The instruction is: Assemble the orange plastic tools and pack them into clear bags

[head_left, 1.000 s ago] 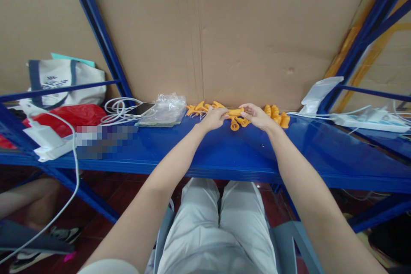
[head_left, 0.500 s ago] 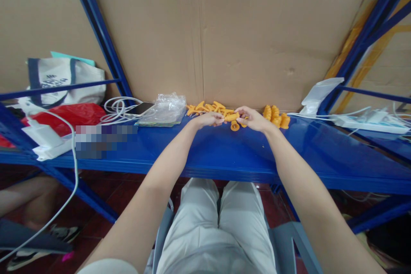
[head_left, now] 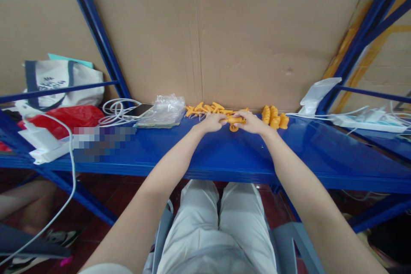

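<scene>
My left hand (head_left: 212,122) and my right hand (head_left: 251,122) meet over the back of the blue shelf (head_left: 199,154), both pinched closed on one orange plastic piece (head_left: 235,120) held between them. Another small orange part (head_left: 233,128) sits just under it on the shelf. Behind my left hand lies a loose pile of orange parts (head_left: 205,108). To the right of my right hand stands a row of orange ribbed parts (head_left: 274,117).
A cardboard sheet (head_left: 224,43) backs the shelf. At the left lie a clear plastic bag (head_left: 163,110), a phone (head_left: 143,108), coiled white cable (head_left: 117,110), a red bag (head_left: 69,116) and a tote bag (head_left: 61,83). A power strip with cables (head_left: 369,120) lies at the right.
My hands have drawn closer together on the orange piece and lowered slightly toward the shelf. The view has shifted a little.
</scene>
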Motion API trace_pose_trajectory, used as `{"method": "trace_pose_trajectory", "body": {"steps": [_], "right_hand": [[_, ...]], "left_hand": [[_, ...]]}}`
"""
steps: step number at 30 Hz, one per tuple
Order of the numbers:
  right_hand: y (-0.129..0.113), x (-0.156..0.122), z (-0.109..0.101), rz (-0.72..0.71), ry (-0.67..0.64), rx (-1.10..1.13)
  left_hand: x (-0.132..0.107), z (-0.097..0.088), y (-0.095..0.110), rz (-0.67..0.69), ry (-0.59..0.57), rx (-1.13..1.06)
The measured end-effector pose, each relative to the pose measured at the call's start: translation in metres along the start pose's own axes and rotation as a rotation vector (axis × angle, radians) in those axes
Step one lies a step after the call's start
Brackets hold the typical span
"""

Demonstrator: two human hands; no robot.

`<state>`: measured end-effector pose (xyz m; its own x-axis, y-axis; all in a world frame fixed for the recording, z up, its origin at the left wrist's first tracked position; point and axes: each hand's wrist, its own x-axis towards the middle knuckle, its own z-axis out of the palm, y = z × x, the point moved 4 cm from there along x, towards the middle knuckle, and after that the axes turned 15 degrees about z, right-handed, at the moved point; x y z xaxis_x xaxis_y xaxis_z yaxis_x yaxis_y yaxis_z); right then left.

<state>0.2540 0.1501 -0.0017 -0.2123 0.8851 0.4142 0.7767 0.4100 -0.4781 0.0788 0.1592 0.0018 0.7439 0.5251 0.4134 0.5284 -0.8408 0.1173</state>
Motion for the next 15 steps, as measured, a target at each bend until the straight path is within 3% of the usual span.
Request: {"method": "trace_pose_trajectory", "body": {"steps": [6,10,15], "right_hand": [[-0.018,-0.009,-0.001,0.017,0.139,-0.32],[-0.021,-0.012,-0.01,0.013,0.243,-0.414],[0.01,-0.012,-0.033,0.223,0.421,-0.37]], "left_hand": [[0.001,-0.001,0.027,0.028,0.036,0.107],[0.001,-0.002,0.019,-0.045,0.067,0.137],[-0.002,-0.006,0.0,-0.151,0.122,0.167]]}}
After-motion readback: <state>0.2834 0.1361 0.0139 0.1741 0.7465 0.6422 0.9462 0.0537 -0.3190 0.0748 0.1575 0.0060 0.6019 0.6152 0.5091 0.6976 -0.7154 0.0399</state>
